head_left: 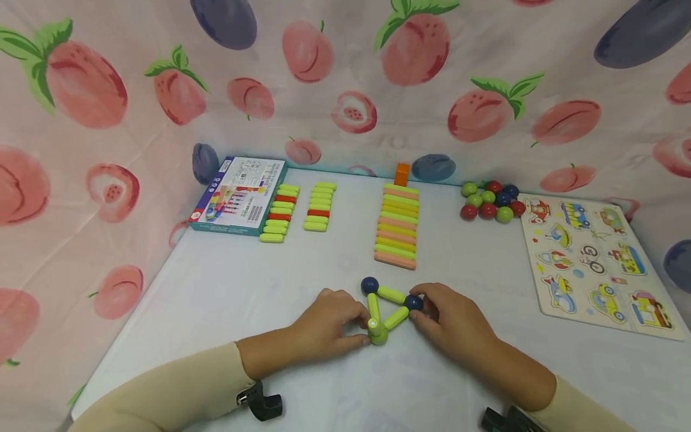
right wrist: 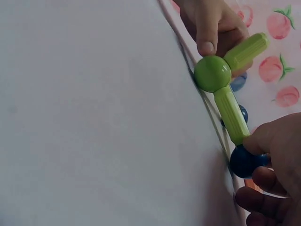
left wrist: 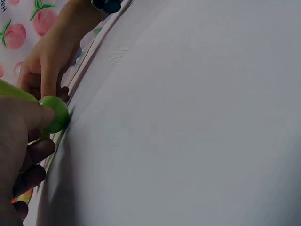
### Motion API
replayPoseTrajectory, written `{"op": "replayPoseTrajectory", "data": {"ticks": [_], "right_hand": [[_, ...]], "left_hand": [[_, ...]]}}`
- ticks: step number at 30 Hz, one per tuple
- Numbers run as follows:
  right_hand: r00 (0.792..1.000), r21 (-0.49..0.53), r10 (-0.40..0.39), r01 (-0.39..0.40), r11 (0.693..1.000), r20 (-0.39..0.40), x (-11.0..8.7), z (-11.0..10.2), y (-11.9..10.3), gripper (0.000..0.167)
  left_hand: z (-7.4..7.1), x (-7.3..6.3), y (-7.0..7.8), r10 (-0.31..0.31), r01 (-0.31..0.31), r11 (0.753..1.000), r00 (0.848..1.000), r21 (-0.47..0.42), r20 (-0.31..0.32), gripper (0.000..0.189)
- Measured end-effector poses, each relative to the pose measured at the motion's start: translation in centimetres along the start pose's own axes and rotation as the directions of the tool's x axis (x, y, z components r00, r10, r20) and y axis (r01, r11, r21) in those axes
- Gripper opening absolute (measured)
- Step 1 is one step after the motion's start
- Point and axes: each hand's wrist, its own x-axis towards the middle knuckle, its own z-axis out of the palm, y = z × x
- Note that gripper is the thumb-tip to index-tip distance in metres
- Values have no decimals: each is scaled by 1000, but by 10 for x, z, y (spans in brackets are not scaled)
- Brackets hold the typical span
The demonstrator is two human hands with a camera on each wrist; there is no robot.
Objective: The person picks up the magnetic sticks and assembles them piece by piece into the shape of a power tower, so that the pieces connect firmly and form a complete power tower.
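Observation:
A triangle of light green ribbed sticks (head_left: 391, 294) joined by balls lies on the white table in the head view. Its near corner is a green ball (head_left: 380, 337), from which another green stick (right wrist: 247, 51) juts upward. My left hand (head_left: 330, 324) pinches this green ball between thumb and fingers. At the right corner, my right hand (head_left: 456, 321) grips a dark blue ball (right wrist: 244, 161), thumb near the stick's end. The far corner holds a second dark blue ball (head_left: 369, 285), which neither hand touches.
Behind are a toy box (head_left: 240, 192), two columns of short green and red sticks (head_left: 318, 207), and a row of longer coloured sticks (head_left: 396, 228) with an orange piece (head_left: 402, 174). Loose balls (head_left: 487, 210) lie beside a picture puzzle board (head_left: 577, 300) at right. Fruit-print cloth (head_left: 345, 60) hangs behind.

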Motion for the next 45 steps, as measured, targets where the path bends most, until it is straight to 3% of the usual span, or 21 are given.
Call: {"op": "replayPoseTrajectory", "data": {"ticks": [3, 6, 8, 10, 12, 17, 19, 20, 21, 23, 24, 25, 27, 29, 31, 34, 37, 40, 42, 45], "right_hand": [[1000, -9, -11, 11, 1000, 3, 1, -1, 1, 33], [1000, -11, -21, 21, 1000, 2, 0, 0, 3, 33], [1000, -9, -28, 28, 1000, -2, 0, 0, 4, 33], [999, -9, -35, 35, 999, -3, 0, 0, 4, 34], [999, -10, -38, 38, 999, 2, 0, 0, 5, 35], [999, -23, -42, 42, 999, 14, -1, -1, 7, 38], [999, -30, -45, 45, 999, 16, -1, -2, 8, 39], [999, -32, -46, 46, 998, 16, 0, -2, 8, 40], [999, -33, -45, 45, 998, 18, 0, -1, 8, 40], [999, -35, -42, 43, 998, 22, 0, -1, 9, 40], [999, -37, -38, 39, 999, 27, 0, -1, 9, 40], [999, -37, -36, 37, 999, 31, 0, -1, 8, 40], [999, -38, -36, 38, 999, 37, 0, -1, 9, 40], [998, -41, -42, 44, 998, 41, 0, -2, 9, 40], [998, -44, -47, 49, 998, 42, 0, -2, 8, 41], [998, -50, -42, 44, 998, 44, -1, -3, 8, 43], [1000, -60, -5, 6, 998, 19, -2, -3, 4, 46], [1000, -87, 10, -11, 996, -11, -7, -3, -6, 36], [999, -109, -37, 36, 993, -9, -12, -3, -17, 28], [989, -143, -147, 150, 978, 36, -19, -1, -33, 37]], "left_hand": [[-9, 9, -14, -14, 20, 996, 997, 92, -73, 8], [-28, 24, -46, -128, 169, 963, 972, 210, -196, 11], [-42, 34, -69, -234, 297, 915, 942, 274, -241, 21], [-54, 42, -88, -309, 380, 864, 918, 330, -247, 33], [-61, 47, -101, -346, 410, 830, 911, 378, -226, 40], [-66, 54, -108, -354, 402, 804, 916, 438, -191, 33], [-65, 55, -103, -351, 391, 811, 920, 435, -173, 30], [-64, 56, -100, -342, 373, 828, 928, 419, -151, 32], [-62, 56, -95, -334, 354, 860, 935, 367, -118, 33], [-59, 56, -83, -308, 310, 936, 951, 165, -43, 35], [-56, 56, -77, -287, 287, 957, 958, 27, -3, 35], [-54, 56, -70, -263, 266, 957, 964, -119, 35, 35], [-49, 55, -58, -214, 234, 902, 972, -364, 94, 30], [-44, 55, -48, -175, 207, 862, 978, -463, 113, 27], [-39, 55, -42, -147, 180, 859, 983, -480, 106, 25], [-36, 54, -38, -121, 152, 877, 988, -456, 97, 25], [-35, 54, -39, -103, 144, 883, 988, -447, 114, 36], [-32, 55, -45, -78, 133, 919, 984, -372, 158, 43], [-29, 56, -48, -54, 106, 951, 982, -290, 179, 43], [-27, 57, -48, -36, 73, 978, 982, -198, 186, 31]]}}
